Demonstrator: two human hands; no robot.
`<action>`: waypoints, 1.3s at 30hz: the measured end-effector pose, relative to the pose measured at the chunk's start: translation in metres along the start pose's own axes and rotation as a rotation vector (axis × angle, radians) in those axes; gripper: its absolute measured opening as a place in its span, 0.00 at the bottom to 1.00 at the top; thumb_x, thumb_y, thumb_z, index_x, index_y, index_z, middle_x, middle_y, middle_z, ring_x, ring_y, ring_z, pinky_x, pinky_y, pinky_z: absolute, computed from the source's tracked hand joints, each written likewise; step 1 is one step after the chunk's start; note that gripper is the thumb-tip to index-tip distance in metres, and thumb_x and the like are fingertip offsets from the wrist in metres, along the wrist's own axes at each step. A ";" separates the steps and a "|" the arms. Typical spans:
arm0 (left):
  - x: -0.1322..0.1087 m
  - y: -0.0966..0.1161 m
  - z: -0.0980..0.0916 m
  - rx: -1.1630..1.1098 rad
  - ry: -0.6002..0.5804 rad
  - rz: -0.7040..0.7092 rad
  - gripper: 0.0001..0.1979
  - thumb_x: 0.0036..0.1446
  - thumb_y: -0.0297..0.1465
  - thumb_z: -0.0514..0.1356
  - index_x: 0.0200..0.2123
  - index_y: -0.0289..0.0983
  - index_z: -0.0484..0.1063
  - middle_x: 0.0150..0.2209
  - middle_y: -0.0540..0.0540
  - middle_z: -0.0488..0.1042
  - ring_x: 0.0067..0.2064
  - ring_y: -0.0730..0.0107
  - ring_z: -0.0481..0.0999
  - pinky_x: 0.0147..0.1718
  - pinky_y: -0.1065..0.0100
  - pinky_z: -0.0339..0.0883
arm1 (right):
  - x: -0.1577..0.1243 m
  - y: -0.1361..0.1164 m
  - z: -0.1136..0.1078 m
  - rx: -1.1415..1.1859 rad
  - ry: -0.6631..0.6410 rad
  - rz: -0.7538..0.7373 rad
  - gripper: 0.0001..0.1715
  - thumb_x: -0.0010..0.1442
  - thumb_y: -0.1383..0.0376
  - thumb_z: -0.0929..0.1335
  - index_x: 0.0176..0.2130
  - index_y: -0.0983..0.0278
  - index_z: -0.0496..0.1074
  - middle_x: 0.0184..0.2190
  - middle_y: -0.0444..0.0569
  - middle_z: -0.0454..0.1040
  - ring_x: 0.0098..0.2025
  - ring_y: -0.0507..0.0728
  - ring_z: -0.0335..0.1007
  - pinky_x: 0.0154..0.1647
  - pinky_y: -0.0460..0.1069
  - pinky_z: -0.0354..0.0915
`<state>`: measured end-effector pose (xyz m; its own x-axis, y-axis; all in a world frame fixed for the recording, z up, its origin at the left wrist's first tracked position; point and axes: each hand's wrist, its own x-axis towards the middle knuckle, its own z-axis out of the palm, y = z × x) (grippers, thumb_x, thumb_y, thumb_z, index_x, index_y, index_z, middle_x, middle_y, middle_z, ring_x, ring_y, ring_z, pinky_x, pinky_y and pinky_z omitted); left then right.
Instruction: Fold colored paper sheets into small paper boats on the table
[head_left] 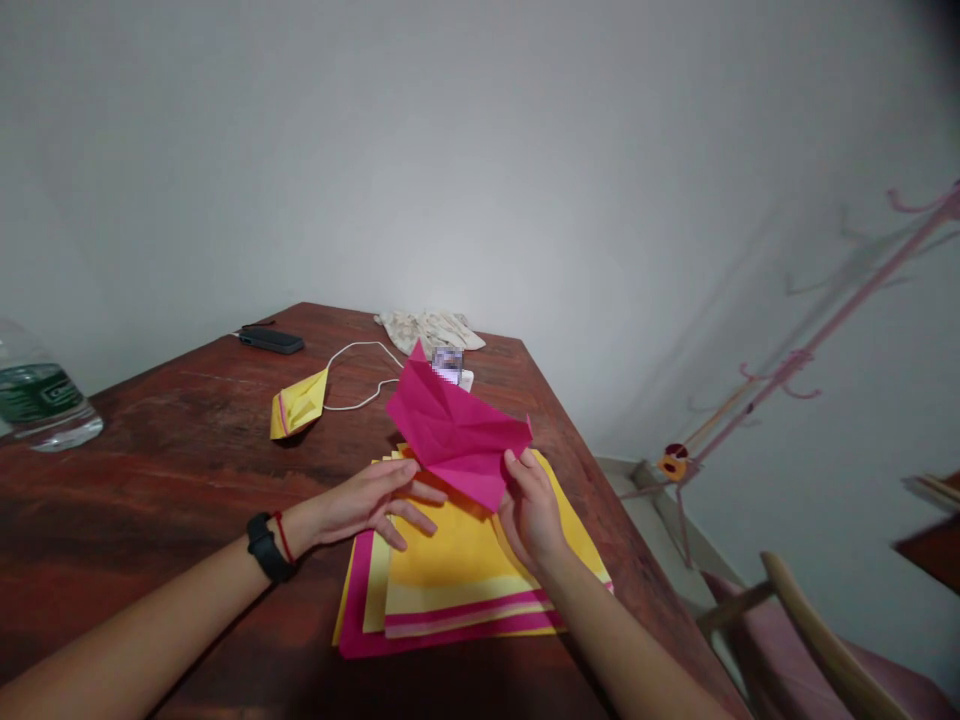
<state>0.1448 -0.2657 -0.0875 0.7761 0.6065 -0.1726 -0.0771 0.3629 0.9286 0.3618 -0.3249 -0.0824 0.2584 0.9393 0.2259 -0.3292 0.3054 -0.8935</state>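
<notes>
The pink paper (459, 430) is up over the far side of the stack (450, 560). The right hand (531, 508) pinches its edge between thumb and fingers. The left hand (379, 500), above the stack's left side, has its fingers spread — I can't tell if it touches the paper. The paper looks light and thin, so it should crease easily — best held softly by its edges.

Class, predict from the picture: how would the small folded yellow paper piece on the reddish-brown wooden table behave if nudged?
The small folded yellow paper piece is probably light and easy to slide, being only paper. Its angular edges suggest it wouldn't roll. Its thin, creased walls would likely dent under pressure.
</notes>
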 end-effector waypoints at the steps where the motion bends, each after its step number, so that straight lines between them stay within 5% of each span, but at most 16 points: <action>1: 0.000 -0.001 0.001 -0.031 -0.002 -0.005 0.24 0.57 0.50 0.63 0.47 0.38 0.69 0.50 0.35 0.77 0.47 0.51 0.82 0.28 0.69 0.77 | -0.001 0.001 0.002 0.037 -0.032 0.051 0.20 0.57 0.55 0.71 0.48 0.58 0.72 0.45 0.50 0.80 0.46 0.62 0.77 0.47 0.56 0.73; 7: 0.007 -0.002 -0.010 -0.085 0.163 0.104 0.20 0.56 0.40 0.68 0.47 0.35 0.73 0.48 0.36 0.79 0.45 0.57 0.82 0.35 0.65 0.79 | -0.004 0.008 0.003 0.089 -0.122 0.232 0.24 0.52 0.59 0.74 0.48 0.60 0.73 0.44 0.50 0.81 0.46 0.63 0.77 0.43 0.56 0.75; 13: 0.011 0.003 -0.016 -0.080 0.456 0.337 0.24 0.50 0.34 0.72 0.50 0.36 0.73 0.44 0.43 0.80 0.34 0.66 0.81 0.29 0.67 0.78 | 0.011 0.004 -0.012 -0.074 0.124 0.089 0.20 0.52 0.56 0.75 0.45 0.56 0.72 0.40 0.45 0.79 0.40 0.55 0.75 0.41 0.49 0.72; 16: 0.009 0.006 -0.016 -0.042 0.428 0.331 0.22 0.49 0.34 0.72 0.47 0.33 0.75 0.43 0.41 0.81 0.36 0.64 0.81 0.32 0.68 0.76 | 0.020 0.002 -0.019 -0.145 0.168 0.104 0.19 0.52 0.54 0.75 0.42 0.58 0.75 0.43 0.47 0.79 0.43 0.56 0.75 0.41 0.49 0.71; 23: 0.005 0.005 -0.010 0.255 0.364 0.303 0.19 0.50 0.39 0.70 0.42 0.33 0.76 0.44 0.40 0.81 0.40 0.59 0.81 0.38 0.64 0.74 | 0.013 0.010 -0.013 -0.066 -0.211 0.328 0.21 0.51 0.57 0.76 0.44 0.61 0.78 0.34 0.47 0.82 0.32 0.57 0.77 0.35 0.51 0.73; 29: 0.008 0.000 -0.019 0.446 0.410 0.346 0.20 0.51 0.42 0.69 0.40 0.34 0.75 0.41 0.42 0.81 0.37 0.62 0.79 0.36 0.65 0.73 | 0.013 0.010 -0.014 -0.046 -0.132 0.375 0.25 0.51 0.56 0.76 0.47 0.62 0.76 0.27 0.45 0.79 0.21 0.49 0.67 0.18 0.42 0.60; 34: 0.010 -0.002 -0.021 0.520 0.407 0.355 0.20 0.50 0.42 0.70 0.40 0.33 0.75 0.39 0.42 0.81 0.37 0.63 0.78 0.35 0.67 0.72 | 0.012 0.008 -0.018 -0.026 -0.218 0.457 0.29 0.56 0.43 0.71 0.39 0.67 0.77 0.24 0.47 0.76 0.21 0.49 0.66 0.18 0.42 0.60; 39: 0.012 -0.002 -0.022 0.409 0.410 0.329 0.21 0.49 0.41 0.71 0.40 0.33 0.75 0.38 0.42 0.81 0.34 0.64 0.79 0.34 0.67 0.72 | 0.014 0.013 -0.020 -0.097 -0.200 0.407 0.20 0.49 0.56 0.78 0.38 0.64 0.74 0.25 0.44 0.77 0.24 0.51 0.69 0.22 0.43 0.62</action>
<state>0.1404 -0.2438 -0.0987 0.4455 0.8891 0.1047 0.0373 -0.1353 0.9901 0.3788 -0.3108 -0.0987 -0.0573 0.9944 -0.0889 -0.2785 -0.1014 -0.9551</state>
